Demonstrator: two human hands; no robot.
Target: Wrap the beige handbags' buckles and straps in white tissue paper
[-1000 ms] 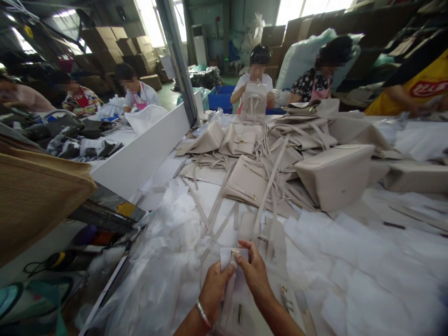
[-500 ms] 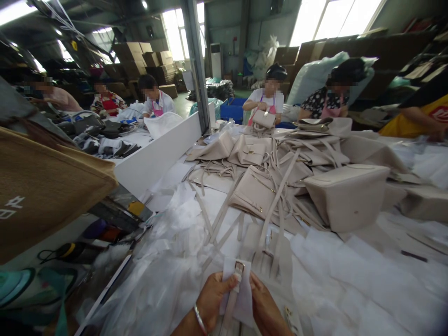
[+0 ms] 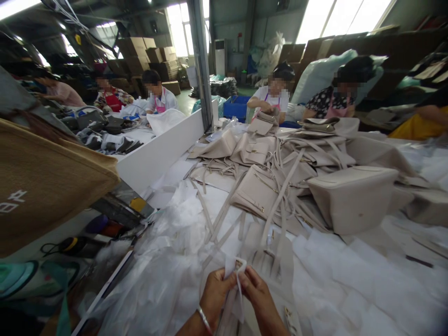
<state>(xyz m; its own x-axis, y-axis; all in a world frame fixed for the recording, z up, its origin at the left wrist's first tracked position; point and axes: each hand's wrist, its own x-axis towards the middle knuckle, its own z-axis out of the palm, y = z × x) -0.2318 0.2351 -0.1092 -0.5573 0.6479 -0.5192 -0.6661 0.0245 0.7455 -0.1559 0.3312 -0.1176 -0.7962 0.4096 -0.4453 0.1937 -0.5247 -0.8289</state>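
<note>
Running down the foreground: one narrow beige strap (image 3: 228,305), flat, smooth, fitted with a gold-toned buckle (image 3: 238,264); thin white sheet (image 3: 240,308), folded, about the buckle. Left grip (image 3: 214,287), closed on strap and sheet just below the buckle; right grip (image 3: 257,287), pinching the sheet's right edge. At left: crumpled translucent film (image 3: 150,289). Farther, on the white bench (image 3: 217,198): boxy beige bags (image 3: 257,191), heaped.

one left hand (image 3: 214,290), one right hand (image 3: 258,290), one buckle (image 3: 238,264) between them; beyond them, six people (image 3: 261,95) and one white divider (image 3: 164,150); left of them, one lettered brown cloth (image 3: 58,186).
</note>
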